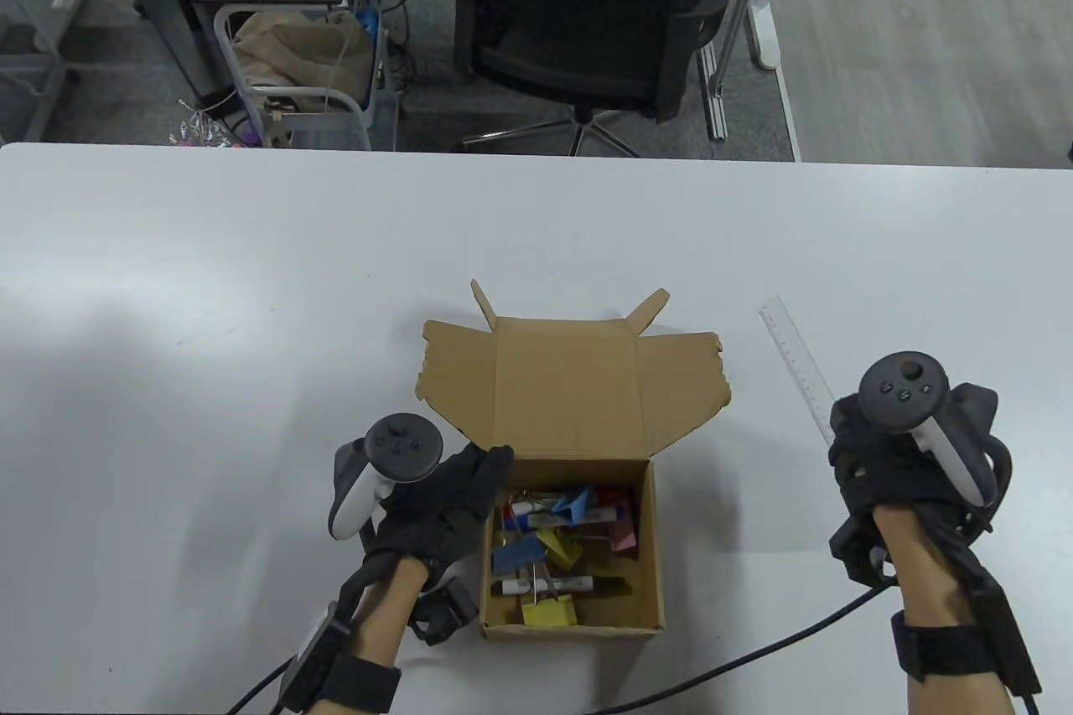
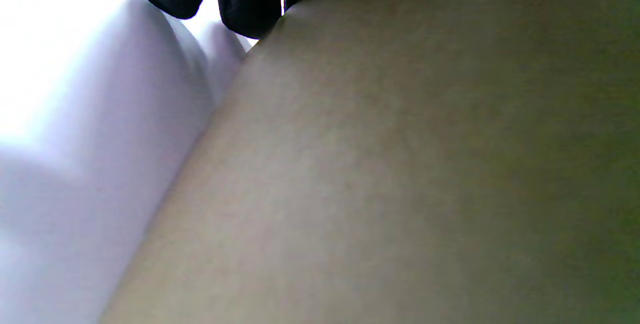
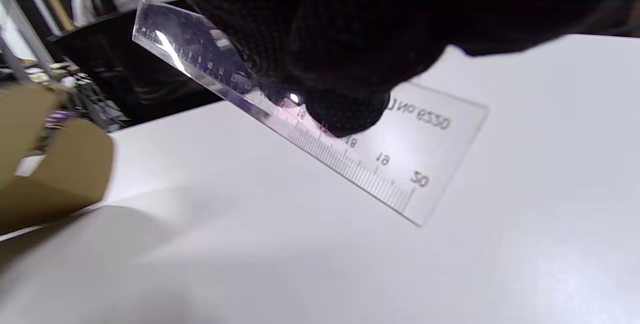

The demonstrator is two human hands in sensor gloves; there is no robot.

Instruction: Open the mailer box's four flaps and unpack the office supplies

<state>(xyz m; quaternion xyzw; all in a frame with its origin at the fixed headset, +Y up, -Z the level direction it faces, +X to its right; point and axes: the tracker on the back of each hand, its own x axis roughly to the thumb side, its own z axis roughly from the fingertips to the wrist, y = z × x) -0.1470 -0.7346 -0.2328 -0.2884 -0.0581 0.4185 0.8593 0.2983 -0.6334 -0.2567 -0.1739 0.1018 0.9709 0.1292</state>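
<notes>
— What is shown by the table view that is missed by the wrist views?

— The whole mailer box (image 1: 572,547) is seen only there, low in the centre of the frame on the white tabletop (image 1: 209,313), with its lid and side flaps (image 1: 570,396) folded back toward the top of the frame. The office supplies (image 1: 557,535) are visible inside: coloured binder clips and markers, heaped together. In the left wrist view only a blurred brown wall of the box (image 2: 400,164) is seen, filling most of the frame.

— And what is added by the right wrist view?

— The clear ruler (image 3: 320,129) is seen close up there, gripped between gloved fingertips (image 3: 350,109), one end tilted up off the tabletop toward the upper left. In the table view the ruler (image 1: 795,363) is seen right of the box, half hidden by the hand.

— How are the hands posed?

— The left hand (image 1: 436,505) is laid against the box's left wall, palm down, its fingers stretched over the far left corner of the rim. The right hand (image 1: 897,480) is held well apart from the box at the right of the frame, fingers curled on the ruler's near end.
</notes>
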